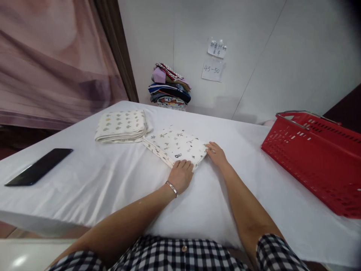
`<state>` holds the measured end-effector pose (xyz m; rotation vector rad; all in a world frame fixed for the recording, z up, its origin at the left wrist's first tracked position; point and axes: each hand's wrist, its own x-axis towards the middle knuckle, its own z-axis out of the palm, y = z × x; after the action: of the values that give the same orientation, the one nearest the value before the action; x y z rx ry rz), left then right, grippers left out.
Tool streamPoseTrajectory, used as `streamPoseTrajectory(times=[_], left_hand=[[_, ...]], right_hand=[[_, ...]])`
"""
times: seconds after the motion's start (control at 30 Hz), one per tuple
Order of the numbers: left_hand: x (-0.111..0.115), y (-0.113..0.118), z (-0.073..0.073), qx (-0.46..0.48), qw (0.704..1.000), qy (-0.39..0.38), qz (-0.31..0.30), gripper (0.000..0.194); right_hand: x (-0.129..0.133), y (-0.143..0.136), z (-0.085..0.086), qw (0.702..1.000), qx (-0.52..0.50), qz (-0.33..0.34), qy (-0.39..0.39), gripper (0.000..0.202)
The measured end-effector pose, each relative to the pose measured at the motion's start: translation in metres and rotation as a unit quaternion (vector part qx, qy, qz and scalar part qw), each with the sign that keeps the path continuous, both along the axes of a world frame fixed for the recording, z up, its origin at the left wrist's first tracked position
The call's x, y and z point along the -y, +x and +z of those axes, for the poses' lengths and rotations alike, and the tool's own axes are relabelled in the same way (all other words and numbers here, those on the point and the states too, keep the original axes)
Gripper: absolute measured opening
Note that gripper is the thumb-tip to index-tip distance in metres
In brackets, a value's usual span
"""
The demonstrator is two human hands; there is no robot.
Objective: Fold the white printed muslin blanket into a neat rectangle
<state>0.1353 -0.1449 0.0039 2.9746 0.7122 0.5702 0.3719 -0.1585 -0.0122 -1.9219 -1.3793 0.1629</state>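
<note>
A folded white cloth (180,143) with small printed figures lies on the white-covered table in front of me. My left hand (181,175), with a bracelet at the wrist, has its fingers curled over the cloth's near corner. At the right corner, my right hand (216,154) grips the cloth's edge between thumb and fingers; the thumb is partly hidden. Just beyond the cloth's left end sits a second folded cloth (121,126), thicker and printed with grey-green tree shapes and one yellow one. The two cloths meet or nearly meet.
A red plastic basket (313,162) with metal handles stands on the right of the table (118,188). A flat black device (41,166) lies at the left. Behind the far edge rises a stack of folded textiles (170,88). Paper notes (213,70) hang on the wall; a pink curtain (56,64) hangs left.
</note>
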Motion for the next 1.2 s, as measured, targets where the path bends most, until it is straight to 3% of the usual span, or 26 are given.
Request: streamPoseTrajectory(times=[0.13,0.23,0.33,0.43,0.53,0.63,0.77,0.83,0.9,0.97,1.2], left_hand=[[0.003,-0.002,0.001,0.004,1.000,-0.008,0.002,0.024],[0.004,-0.004,0.003,0.015,1.000,-0.019,0.002,0.030],[0.004,-0.007,0.007,0.036,0.998,-0.043,-0.007,0.033],[-0.004,-0.013,0.012,0.064,0.993,-0.093,-0.023,0.019],[-0.027,-0.024,0.015,0.126,0.982,-0.137,0.038,0.021],[-0.062,-0.044,0.017,0.181,0.956,-0.168,0.158,0.024],[-0.100,-0.072,0.015,0.237,0.875,-0.287,0.309,0.016],[-0.108,-0.079,0.014,0.258,0.849,-0.324,0.330,0.014],[-0.110,-0.081,0.013,0.269,0.841,-0.334,0.331,0.013],[-0.109,-0.080,0.013,0.265,0.847,-0.327,0.323,0.012],[-0.108,-0.077,0.011,0.186,0.863,-0.342,0.322,0.013]], right_hand=[[-0.002,-0.032,0.014,0.994,0.074,0.076,0.030,0.034],[-0.001,-0.053,0.014,0.980,0.124,0.146,-0.047,0.036],[0.001,-0.059,0.008,0.966,0.168,0.167,-0.104,0.037],[0.002,-0.056,0.005,0.964,0.175,0.169,-0.106,0.038],[0.003,-0.052,0.005,0.967,0.159,0.168,-0.103,0.039],[0.003,-0.055,0.009,0.975,0.133,0.159,-0.086,0.038],[0.006,-0.079,0.022,0.982,0.083,0.170,-0.012,0.034],[0.008,-0.098,0.030,0.978,0.073,0.196,0.004,0.033],[0.011,-0.115,0.035,0.967,0.087,0.239,-0.004,0.031],[0.014,-0.128,0.037,0.957,0.109,0.268,-0.017,0.029],[0.018,-0.136,0.027,0.961,0.138,0.239,-0.024,0.026]])
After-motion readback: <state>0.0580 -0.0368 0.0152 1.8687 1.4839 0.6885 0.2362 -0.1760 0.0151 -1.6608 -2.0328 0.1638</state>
